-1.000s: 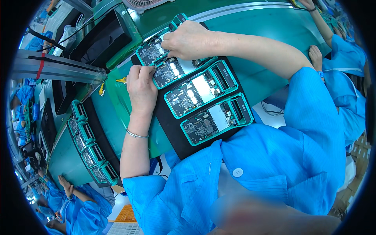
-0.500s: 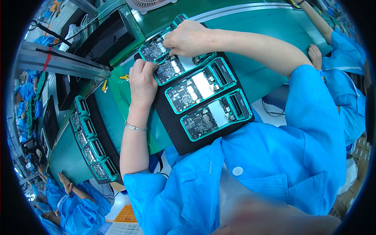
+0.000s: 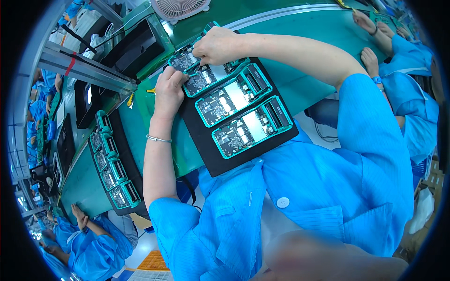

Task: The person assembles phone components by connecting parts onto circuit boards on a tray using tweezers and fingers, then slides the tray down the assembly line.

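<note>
On a black mat (image 3: 199, 149) lie several teal-framed devices in a slanted row, their circuit boards bare. The nearest device (image 3: 253, 127) and the one behind it (image 3: 229, 98) show fully; my hands and right forearm partly cover the farther ones. My left hand (image 3: 168, 89) is closed, its thumb and forefinger together at the left end of the third device (image 3: 201, 80). Over the far devices my right hand (image 3: 218, 45) is bent into a pinch, fingertips low over a board (image 3: 183, 58). Whatever either hand pinches is too small or hidden to make out.
Left on the green bench lies another black strip with several similar devices (image 3: 112, 168). Yellow-handled tools (image 3: 130, 100) lie beyond my left hand. A metal post (image 3: 89, 70), black bin (image 3: 138, 49) and fan (image 3: 180, 8) stand at the back. Co-workers sit on both sides.
The whole view has shifted slightly. My left fingers have turned a little further in over the third device's end, while my right hand stays pinched over the far devices.
</note>
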Demonstrator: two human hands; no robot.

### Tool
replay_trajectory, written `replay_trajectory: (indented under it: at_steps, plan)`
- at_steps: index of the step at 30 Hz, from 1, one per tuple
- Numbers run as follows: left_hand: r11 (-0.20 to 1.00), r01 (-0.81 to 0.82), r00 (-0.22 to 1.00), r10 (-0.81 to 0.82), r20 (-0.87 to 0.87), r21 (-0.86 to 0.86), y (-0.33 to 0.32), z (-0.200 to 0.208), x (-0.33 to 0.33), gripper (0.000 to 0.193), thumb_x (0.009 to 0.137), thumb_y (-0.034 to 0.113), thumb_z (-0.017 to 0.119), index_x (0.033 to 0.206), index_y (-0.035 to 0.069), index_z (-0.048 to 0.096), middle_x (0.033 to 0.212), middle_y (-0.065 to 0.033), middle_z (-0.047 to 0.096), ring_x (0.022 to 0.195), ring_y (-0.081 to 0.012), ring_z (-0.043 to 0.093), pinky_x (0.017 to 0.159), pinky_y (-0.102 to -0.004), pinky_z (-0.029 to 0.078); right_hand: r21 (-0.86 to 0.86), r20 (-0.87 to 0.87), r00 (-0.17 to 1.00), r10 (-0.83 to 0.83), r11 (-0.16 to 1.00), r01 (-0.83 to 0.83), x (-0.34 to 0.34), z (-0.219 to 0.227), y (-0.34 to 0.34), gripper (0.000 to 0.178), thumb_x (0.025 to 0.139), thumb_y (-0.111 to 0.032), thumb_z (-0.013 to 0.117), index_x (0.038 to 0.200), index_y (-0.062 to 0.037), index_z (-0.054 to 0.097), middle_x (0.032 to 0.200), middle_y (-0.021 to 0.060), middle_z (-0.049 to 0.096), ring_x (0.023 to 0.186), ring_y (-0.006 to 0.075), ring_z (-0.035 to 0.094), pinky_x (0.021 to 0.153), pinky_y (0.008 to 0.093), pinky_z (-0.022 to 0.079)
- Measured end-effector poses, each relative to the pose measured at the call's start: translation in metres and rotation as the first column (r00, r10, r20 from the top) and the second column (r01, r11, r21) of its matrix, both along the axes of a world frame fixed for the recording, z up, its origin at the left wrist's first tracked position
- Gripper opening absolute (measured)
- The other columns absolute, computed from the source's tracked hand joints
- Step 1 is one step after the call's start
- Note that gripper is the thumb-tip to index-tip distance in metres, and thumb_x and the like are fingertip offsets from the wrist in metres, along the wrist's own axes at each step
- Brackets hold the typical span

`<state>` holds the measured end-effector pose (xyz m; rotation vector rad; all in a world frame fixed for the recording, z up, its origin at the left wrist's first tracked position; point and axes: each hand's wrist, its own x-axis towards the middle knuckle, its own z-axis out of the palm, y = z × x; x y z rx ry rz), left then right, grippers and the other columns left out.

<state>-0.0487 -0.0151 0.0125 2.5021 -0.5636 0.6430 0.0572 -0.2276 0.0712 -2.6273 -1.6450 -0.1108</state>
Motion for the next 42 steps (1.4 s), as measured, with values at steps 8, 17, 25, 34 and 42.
replay_trajectory:
  at_steps: [8, 17, 25, 34, 42]
  plan:
    - [0.989, -0.050, 0.999, 0.053, 0.014, -0.142, -0.014, 0.003, -0.028, 0.007, 0.084, -0.002, 0.071, 0.087, 0.002, 0.068, 0.084, -0.0115, 0.057, 0.077, -0.0288, 0.062, 0.068, -0.0384, 0.050, 0.164, 0.075, 0.996, 0.051, 0.984, -0.062, -0.008, -0.008, -0.013, 0.025, 0.085, -0.033, 0.073, 0.084, -0.0080, 0.066, 0.083, 0.0057, 0.066, 0.079, 0.0294, 0.069, 0.066, 0.0433, 0.054]
    - [0.957, -0.121, 0.992, 0.124, -0.006, -0.265, -0.038, 0.001, -0.079, 0.009, 0.084, -0.005, 0.072, 0.091, 0.001, 0.069, 0.085, -0.0108, 0.059, 0.077, -0.0262, 0.062, 0.067, -0.0361, 0.051, 0.173, -0.030, 0.994, 0.101, 0.980, -0.094, -0.058, 0.008, -0.040, 0.026, 0.085, -0.032, 0.073, 0.084, -0.0068, 0.065, 0.082, 0.0067, 0.065, 0.073, 0.0289, 0.067, 0.060, 0.0406, 0.052]
    - [0.982, -0.090, 0.996, 0.092, 0.005, -0.168, -0.042, -0.002, -0.085, 0.013, 0.080, -0.004, 0.073, 0.089, 0.004, 0.070, 0.085, -0.0081, 0.059, 0.079, -0.0259, 0.060, 0.070, -0.0369, 0.049, 0.074, -0.063, 0.997, 0.037, 0.997, -0.032, -0.070, 0.005, -0.040, 0.025, 0.085, -0.031, 0.073, 0.083, -0.0060, 0.067, 0.081, 0.0065, 0.066, 0.075, 0.0275, 0.069, 0.063, 0.0405, 0.054]
    - [0.989, -0.112, 0.993, 0.115, 0.030, -0.095, -0.045, 0.002, -0.088, 0.014, 0.079, -0.004, 0.073, 0.089, 0.005, 0.069, 0.085, -0.0078, 0.058, 0.079, -0.0263, 0.059, 0.070, -0.0377, 0.048, 0.022, -0.055, 0.998, 0.028, 0.999, -0.027, -0.072, 0.006, -0.038, 0.025, 0.084, -0.031, 0.074, 0.087, -0.0066, 0.069, 0.085, 0.0067, 0.067, 0.076, 0.0266, 0.070, 0.064, 0.0403, 0.055]
    - [0.991, -0.101, 0.993, 0.105, 0.046, -0.083, -0.043, 0.002, -0.088, 0.012, 0.078, -0.005, 0.072, 0.086, 0.003, 0.069, 0.083, -0.0082, 0.057, 0.079, -0.0259, 0.059, 0.070, -0.0375, 0.047, 0.038, -0.024, 0.999, 0.046, 0.998, -0.045, -0.072, 0.000, -0.037, 0.025, 0.086, -0.032, 0.074, 0.091, -0.0081, 0.069, 0.085, 0.0060, 0.067, 0.076, 0.0235, 0.070, 0.061, 0.0382, 0.054]
